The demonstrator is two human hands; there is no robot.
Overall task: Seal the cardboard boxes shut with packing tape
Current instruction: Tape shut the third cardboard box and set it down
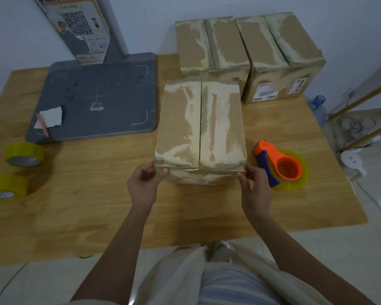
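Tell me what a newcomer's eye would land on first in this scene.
First, the cardboard box at the middle of the wooden table, its flaps scarred with torn tape residue, with the left hand and right hand gripping its near corners. Next, the bright orange tape dispenser lying just right of it. Two yellow tape rolls sit at the table's left edge.
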